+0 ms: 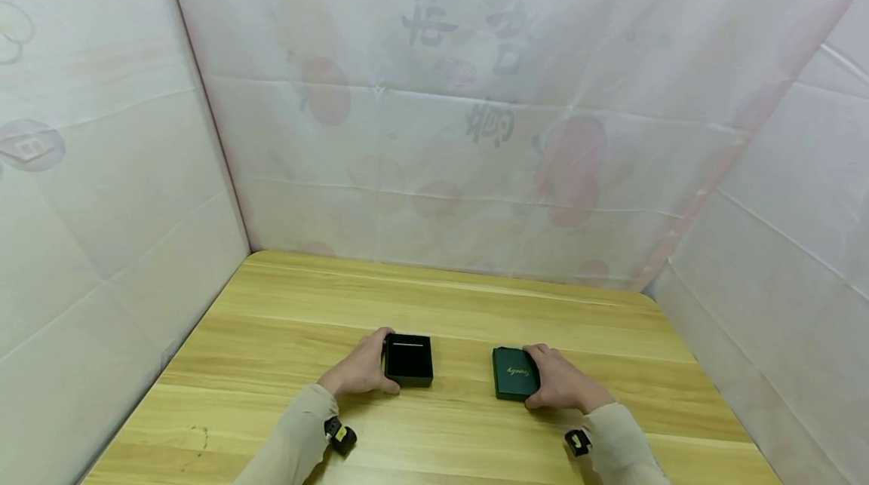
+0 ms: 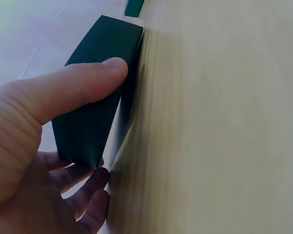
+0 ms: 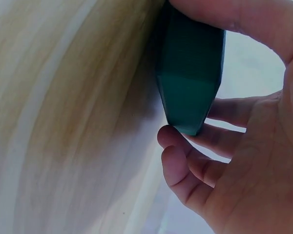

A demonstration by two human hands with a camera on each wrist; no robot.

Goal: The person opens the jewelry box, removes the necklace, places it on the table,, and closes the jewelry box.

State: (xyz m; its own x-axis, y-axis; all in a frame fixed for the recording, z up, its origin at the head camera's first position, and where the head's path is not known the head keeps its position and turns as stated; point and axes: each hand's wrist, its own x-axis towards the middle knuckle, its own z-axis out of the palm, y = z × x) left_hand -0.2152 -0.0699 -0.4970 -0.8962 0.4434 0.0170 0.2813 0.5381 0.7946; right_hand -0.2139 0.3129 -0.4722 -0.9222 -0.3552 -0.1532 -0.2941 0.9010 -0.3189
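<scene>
My left hand (image 1: 364, 366) grips the dark green base of a small jewelry box (image 1: 409, 361) by its sides, thumb at the near side and fingers at the far side. Its black inside faces up, with a thin pale line near the far edge. In the left wrist view the thumb presses the base's green side (image 2: 88, 122), and a thin gap shows between base and table. To the right, my right hand (image 1: 558, 379) holds the green lid (image 1: 514, 374), gold lettering upward, between thumb and fingers. The right wrist view shows the lid's plain green side (image 3: 190, 73).
Both pieces are over a wooden table (image 1: 441, 440), with a stretch of tabletop between them. Pale printed cloth (image 1: 434, 168) hangs behind the table and along both sides. Each wrist carries a small black camera.
</scene>
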